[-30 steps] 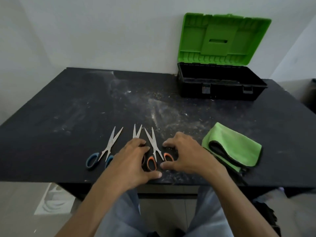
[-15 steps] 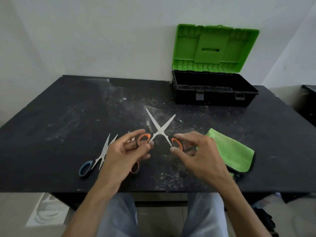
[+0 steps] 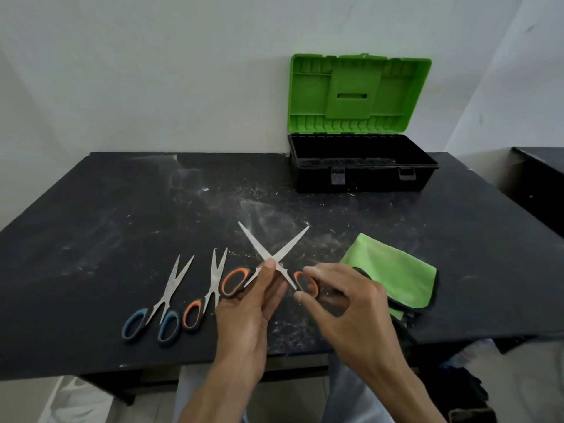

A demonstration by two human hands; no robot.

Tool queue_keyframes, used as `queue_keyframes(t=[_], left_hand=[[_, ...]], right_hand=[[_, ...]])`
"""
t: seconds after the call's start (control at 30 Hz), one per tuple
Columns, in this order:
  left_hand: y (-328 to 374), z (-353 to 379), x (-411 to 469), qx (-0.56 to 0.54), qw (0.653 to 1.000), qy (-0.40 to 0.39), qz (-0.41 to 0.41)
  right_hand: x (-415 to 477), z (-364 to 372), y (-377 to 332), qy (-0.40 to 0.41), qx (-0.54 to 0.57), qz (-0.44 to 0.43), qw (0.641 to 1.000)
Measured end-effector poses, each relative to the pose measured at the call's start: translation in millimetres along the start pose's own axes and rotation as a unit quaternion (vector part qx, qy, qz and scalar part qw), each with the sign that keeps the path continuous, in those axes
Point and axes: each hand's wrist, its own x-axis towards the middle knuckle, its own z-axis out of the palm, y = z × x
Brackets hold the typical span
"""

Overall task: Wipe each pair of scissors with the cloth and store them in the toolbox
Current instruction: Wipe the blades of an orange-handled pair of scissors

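1. The orange-handled scissors are lifted just above the table, blades spread wide in an X, tips pointing to 11 and 1 o'clock.
2. The left hand grips them at the pivot, fingers curled by the left loop.
3. The right hand pinches the right loop between thumb and fingertips.
4. The green cloth lies folded at 3 o'clock from the held pair.
5. The toolbox stands open at 1 o'clock, against the wall.
6. A second orange-handled pair and blue-handled scissors lie at 8 o'clock.
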Motion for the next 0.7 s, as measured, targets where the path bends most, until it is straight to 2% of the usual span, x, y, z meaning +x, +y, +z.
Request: queue_keyframes(t=[0.07,0.13,0.2,0.27,0.33,0.47,0.6,0.7], left_hand=[[-0.5,1.8,2.6,0.006,1.0,0.005,-0.003],[2.4,2.3,6.5,0.01,1.0,0.007,-0.002],[7.4,1.0,11.8,0.009,1.0,0.011,-0.003],[10.9,1.0,17.2,0.006,1.0,0.014,-0.009],[12.0,3.4,20.2,0.004,1.0,0.011,-0.02],[10.6,8.9,23.6,0.031,0.999,-0.004,-0.033],[8.1,14.4,25.9,0.083,0.995,-0.043,-0.032],[11.6,22.3,26.0,0.116,0.99,-0.074,-0.007]], right_hand=[[1.0,-7.8,1.9,-0.003,0.01,-0.003,1.0],[7.8,-22.1,8.9,0.06,-0.013,0.028,0.998],[21.5,-36.6,24.5,0.099,-0.146,0.103,0.979],[32.2,-41.9,45.0,0.031,-0.296,0.203,0.933],[34.9,-39.4,62.3,-0.031,-0.369,0.231,0.9],[42.9,-48.7,77.8,-0.014,-0.316,0.211,0.925],[64.6,-73.8,70.1,-0.01,-0.171,0.229,0.958],[84.8,-84.1,54.7,-0.033,-0.145,0.233,0.961]])
